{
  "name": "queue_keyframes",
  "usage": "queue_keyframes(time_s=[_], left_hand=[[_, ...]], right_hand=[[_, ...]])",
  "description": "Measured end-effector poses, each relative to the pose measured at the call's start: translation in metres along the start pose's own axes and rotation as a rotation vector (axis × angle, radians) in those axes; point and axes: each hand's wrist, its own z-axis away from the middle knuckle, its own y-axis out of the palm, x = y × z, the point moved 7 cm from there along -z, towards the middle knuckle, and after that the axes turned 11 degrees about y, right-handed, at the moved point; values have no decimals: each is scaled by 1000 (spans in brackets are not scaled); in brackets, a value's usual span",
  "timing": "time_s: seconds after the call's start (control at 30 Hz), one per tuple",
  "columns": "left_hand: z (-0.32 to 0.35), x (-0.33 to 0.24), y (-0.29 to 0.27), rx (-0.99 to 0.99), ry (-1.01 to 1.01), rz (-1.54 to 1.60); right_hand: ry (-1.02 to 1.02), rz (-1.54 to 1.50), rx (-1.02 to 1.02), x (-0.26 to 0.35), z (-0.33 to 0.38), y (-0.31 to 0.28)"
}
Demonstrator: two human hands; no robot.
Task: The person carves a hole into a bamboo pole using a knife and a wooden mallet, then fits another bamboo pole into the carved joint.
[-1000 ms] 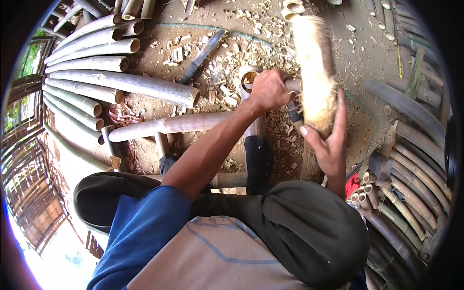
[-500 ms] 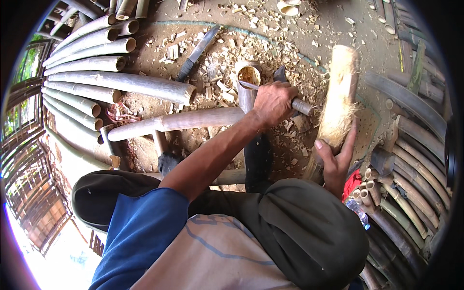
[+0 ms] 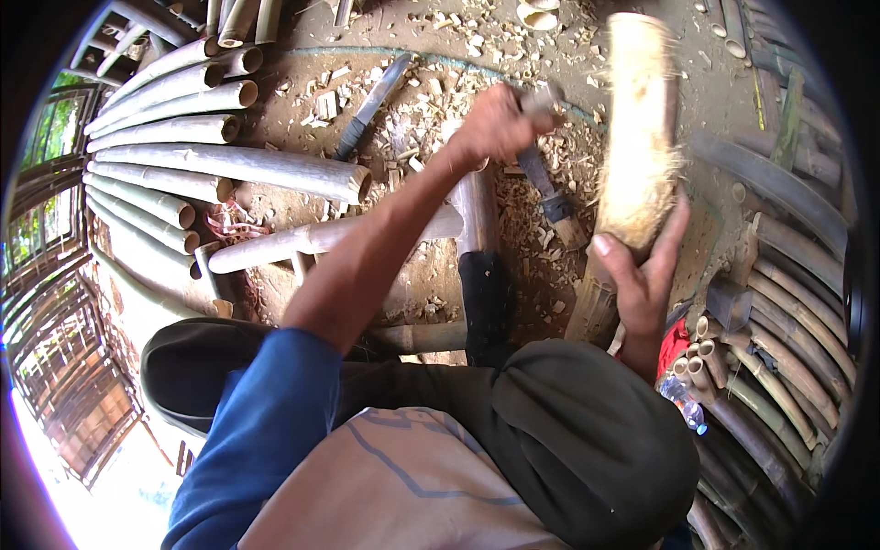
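The left hand (image 3: 500, 124) sits at upper centre of the frame, its fingers wrapped tight round the handle of a chopping knife (image 3: 550, 188) whose blade runs down toward the middle. The right hand (image 3: 642, 275), at centre right, has its fingers curled round the lower end of a pale bamboo piece (image 3: 642, 128) that stands up toward the top of the frame, its lower part frayed into fibres.

Judging from this, the work in hand is trimming that bamboo. To do it well, the blade should meet the stalk at a shallow slant above the holding fingers, and the thumb should stay behind the cut line.

Chips (image 3: 412, 110) litter the dirt floor; a stack of bamboo poles (image 3: 165, 137) lies at upper left and a second knife (image 3: 371, 105) rests beside it.
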Motion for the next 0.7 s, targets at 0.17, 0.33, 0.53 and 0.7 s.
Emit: queue_keyframes(time_s=[0.17, 0.33, 0.53, 0.7], left_hand=[[-55, -5, -20, 250, -124, 170], [-53, 29, -14, 326, -126, 122], [-51, 43, -9, 226, 1, 108], [-41, 44, -5, 264, 194, -172]], right_hand=[[84, -65, -140, -19, 1, -23], [104, 1, -135, -22, -9, -28], [-73, 9, -165, 10, -44, -8], [-144, 68, 10, 10, -62, 30]])
